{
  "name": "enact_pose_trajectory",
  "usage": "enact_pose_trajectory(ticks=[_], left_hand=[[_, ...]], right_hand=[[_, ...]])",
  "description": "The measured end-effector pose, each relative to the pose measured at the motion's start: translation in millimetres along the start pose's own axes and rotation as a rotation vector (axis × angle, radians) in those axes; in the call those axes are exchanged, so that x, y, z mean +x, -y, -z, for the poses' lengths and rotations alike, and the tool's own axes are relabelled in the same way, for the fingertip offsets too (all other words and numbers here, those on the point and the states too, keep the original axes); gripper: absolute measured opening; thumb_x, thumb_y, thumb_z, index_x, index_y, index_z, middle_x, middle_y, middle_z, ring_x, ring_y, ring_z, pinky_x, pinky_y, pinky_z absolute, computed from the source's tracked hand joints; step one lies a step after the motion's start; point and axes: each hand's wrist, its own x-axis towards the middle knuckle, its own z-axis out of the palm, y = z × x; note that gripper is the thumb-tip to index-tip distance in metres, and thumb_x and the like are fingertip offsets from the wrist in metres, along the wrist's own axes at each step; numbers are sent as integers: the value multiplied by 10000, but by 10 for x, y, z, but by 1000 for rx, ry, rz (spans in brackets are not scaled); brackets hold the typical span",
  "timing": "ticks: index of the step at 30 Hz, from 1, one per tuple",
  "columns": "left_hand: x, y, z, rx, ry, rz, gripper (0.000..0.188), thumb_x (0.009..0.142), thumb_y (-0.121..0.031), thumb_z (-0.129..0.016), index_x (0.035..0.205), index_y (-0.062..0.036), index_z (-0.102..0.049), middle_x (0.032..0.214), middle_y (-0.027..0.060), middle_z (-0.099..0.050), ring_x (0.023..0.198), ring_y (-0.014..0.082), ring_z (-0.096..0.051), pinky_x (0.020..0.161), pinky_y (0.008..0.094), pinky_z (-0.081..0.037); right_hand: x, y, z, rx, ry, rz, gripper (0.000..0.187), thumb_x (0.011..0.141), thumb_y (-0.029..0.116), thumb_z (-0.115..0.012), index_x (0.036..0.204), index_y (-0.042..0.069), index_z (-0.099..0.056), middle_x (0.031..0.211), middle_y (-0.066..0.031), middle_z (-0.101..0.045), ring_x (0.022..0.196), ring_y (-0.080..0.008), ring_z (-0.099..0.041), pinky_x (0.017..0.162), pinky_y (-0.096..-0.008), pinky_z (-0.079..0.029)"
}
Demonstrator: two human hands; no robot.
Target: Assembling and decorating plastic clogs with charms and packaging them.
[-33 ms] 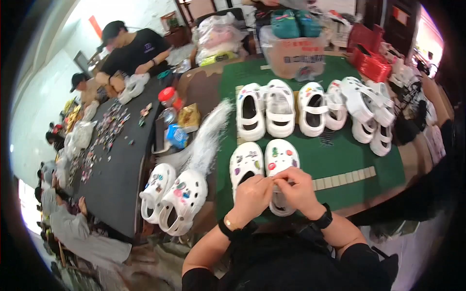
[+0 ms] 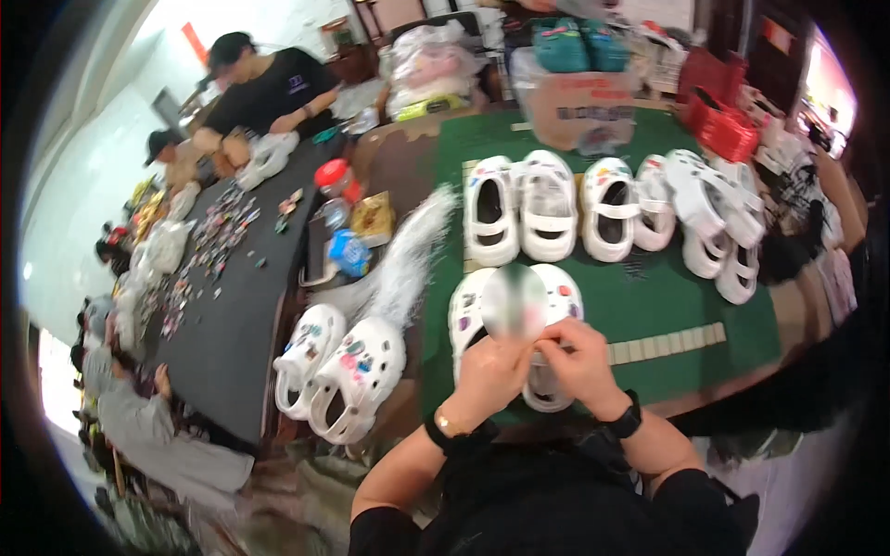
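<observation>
Both hands met over a pair of white clogs (image 2: 556,296) lying on the green mat (image 2: 649,306) at the near edge of the table. Left hand (image 2: 491,371) rested on the left clog of the pair, fingers curled down over its heel end. Right hand (image 2: 579,361) sat just beside it, fingertips pinched together on something small at the right clog's upper; the item itself was too small to make out. A blurred patch covered the toe ends of the pair. Black bands on both wrists.

Beyond the pair, a row of white clogs (image 2: 547,213) stood side by side across the mat, some with coloured charms. A cardboard box (image 2: 579,111) stood at the mat's far end, red baskets (image 2: 723,125) to its right. A strip of pale tiles (image 2: 667,343) lay on the mat right of the hands.

To the left, another decorated pair of white clogs (image 2: 338,371) sat on a dark table (image 2: 232,324), which carried scattered small charms (image 2: 213,241). A person in a black shirt (image 2: 273,83) leaned over its far end.
</observation>
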Motion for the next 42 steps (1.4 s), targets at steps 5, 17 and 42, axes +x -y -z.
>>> enact_pose_trajectory(ticks=[5,17,42], left_hand=[[-31,18,228,-33,2,-3,340,807,-107,-706,1136,-44,-653,955,126,-610,869,308,-588,763,398,-484],[-841,775,1525,504,-31,539,479,759,-137,-739,1194,-11,-582,1103,203,-608,1049,399,-552,926,468,-438],[-1726,1514,2056,824,65,914,331,643,-247,-749,840,8,-676,822,202,-673,806,400,-647,735,444,-507]], right_hand=[[-41,-137,169,-83,-25,104,191,791,37,-653,979,3,-650,945,-135,-634,900,-267,-615,816,-347,-476],[-4,-58,206,-463,236,347,422,767,169,-724,1156,61,-600,1005,-129,-611,962,-329,-562,828,-427,-432],[707,652,931,-427,400,512,287,639,50,-686,925,74,-682,808,-110,-642,757,-314,-641,642,-393,-510]])
